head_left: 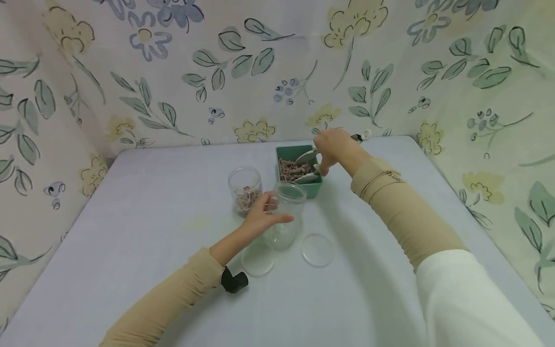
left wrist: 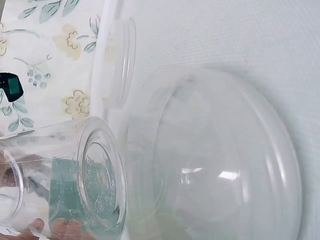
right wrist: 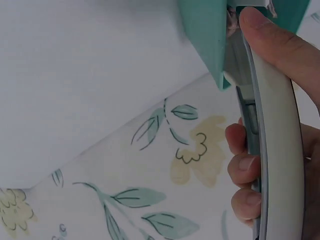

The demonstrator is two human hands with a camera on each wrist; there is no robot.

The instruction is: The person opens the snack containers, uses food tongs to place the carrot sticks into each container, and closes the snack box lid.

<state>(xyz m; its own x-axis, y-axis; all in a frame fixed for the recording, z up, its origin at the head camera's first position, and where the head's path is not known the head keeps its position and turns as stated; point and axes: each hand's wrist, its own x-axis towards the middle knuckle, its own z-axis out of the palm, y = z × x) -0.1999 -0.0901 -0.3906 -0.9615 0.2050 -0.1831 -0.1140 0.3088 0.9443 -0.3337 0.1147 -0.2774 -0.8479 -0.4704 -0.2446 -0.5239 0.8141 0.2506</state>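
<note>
My left hand (head_left: 265, 215) grips an empty clear jar (head_left: 284, 236) around its side; in the left wrist view the base of the jar (left wrist: 102, 185) shows, with fingers behind it. My right hand (head_left: 336, 147) holds a pair of pale-handled tongs (right wrist: 277, 145), the thumb on one arm and the fingers curled round the other. The tong heads (head_left: 307, 156) reach apart into a green bin (head_left: 314, 192) of brownish-pink shredded pieces (head_left: 291, 169). Whether any piece lies between them cannot be told.
Left of the held jar stands a second clear jar (head_left: 244, 179), partly filled with similar pieces. Two clear round lids lie on the white table (head_left: 151, 217), one lid (head_left: 318, 250) right of the jar, the other lid (head_left: 257, 260) under the left wrist. Floral cloth (head_left: 260, 96) hangs behind.
</note>
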